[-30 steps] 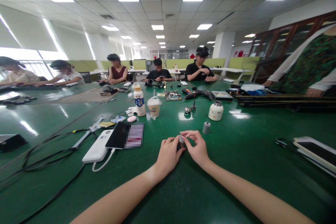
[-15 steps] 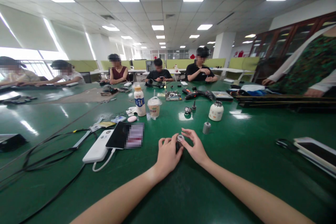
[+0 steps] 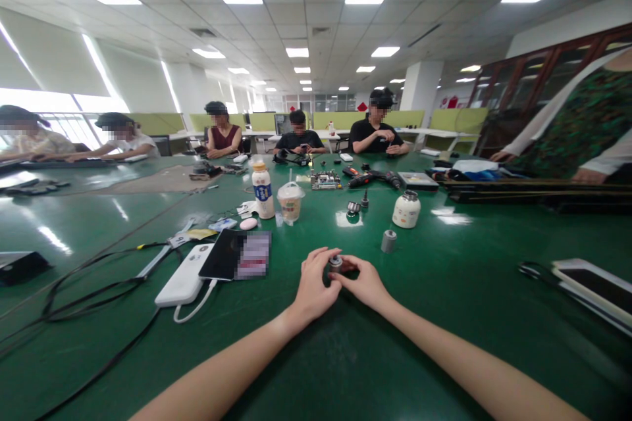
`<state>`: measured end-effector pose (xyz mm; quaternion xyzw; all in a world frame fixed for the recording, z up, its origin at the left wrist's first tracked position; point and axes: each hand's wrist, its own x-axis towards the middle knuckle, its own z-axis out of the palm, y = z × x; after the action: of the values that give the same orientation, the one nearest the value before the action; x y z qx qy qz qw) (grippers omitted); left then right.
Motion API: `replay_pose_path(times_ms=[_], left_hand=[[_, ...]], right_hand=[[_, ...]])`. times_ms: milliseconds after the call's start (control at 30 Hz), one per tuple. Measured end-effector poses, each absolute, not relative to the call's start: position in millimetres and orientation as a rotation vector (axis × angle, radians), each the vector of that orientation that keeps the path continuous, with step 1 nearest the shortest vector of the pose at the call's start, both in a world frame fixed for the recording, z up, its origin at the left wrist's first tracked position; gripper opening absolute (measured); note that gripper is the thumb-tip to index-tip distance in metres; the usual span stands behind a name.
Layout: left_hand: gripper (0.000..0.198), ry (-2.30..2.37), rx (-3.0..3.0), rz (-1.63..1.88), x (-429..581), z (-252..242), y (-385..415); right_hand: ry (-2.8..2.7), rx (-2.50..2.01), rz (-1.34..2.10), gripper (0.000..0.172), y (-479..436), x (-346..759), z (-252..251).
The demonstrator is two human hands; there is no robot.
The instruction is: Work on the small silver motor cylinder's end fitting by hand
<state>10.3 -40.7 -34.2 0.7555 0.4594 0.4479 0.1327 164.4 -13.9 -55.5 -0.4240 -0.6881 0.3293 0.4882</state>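
Between my two hands is a small silver metal cylinder [image 3: 335,266] with a dark knob at its top, motor-like in shape. My left hand [image 3: 316,286] curls round its left side, thumb in front and fingers behind. From the right, my right hand [image 3: 364,283] closes on it with thumb and fingertips. The fingers hide much of its lower part, so I cannot tell whether it touches the table. A similar silver cylinder [image 3: 388,241] stands upright beyond my right hand. Farther off lie a small shiny metal part [image 3: 353,208] and a dark pointed part [image 3: 365,198].
Left of my hands lie a white power bank [image 3: 185,276], a phone [image 3: 224,254] and cables. A bottle [image 3: 263,192], a lidded cup [image 3: 289,201] and a white jar [image 3: 406,209] stand ahead. Power drills [image 3: 370,177] and a circuit board [image 3: 326,179] lie beyond; several people sit around.
My right fingers, spread above the cylinder before, have come down and closed on its side. The cylinder sits a little differently, with more of its silver side showing between my hands.
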Motion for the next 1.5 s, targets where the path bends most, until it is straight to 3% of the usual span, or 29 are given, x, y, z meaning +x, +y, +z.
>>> replay_pose_path(times_ms=[200, 600, 867, 1100, 1500], left_hand=[[0.038, 1.272, 2.101, 1.363, 11.5, -32.2, -40.3], [0.012, 1.348, 1.990, 1.458, 11.6, -30.9, -32.8], [0.016, 1.589, 1.989, 1.466, -7.8, -24.9, -15.7], [0.005, 1.782, 2.020, 1.273, -23.9, -42.1, -9.1], [0.010, 1.376, 2.175, 1.461, -2.0, -26.2, -20.4]], right_hand=[[-1.675, -1.042, 0.789, 0.017, -11.9, 165.9, -56.5], [-1.673, -1.056, 0.778, 0.018, -16.9, 165.1, -50.9], [-1.702, -1.100, 0.737, 0.021, -24.8, 162.5, -47.2], [-1.740, -1.133, 0.702, 0.023, -26.0, 163.7, -45.3], [-1.793, -1.156, 0.656, 0.022, -23.2, 163.8, -49.9]])
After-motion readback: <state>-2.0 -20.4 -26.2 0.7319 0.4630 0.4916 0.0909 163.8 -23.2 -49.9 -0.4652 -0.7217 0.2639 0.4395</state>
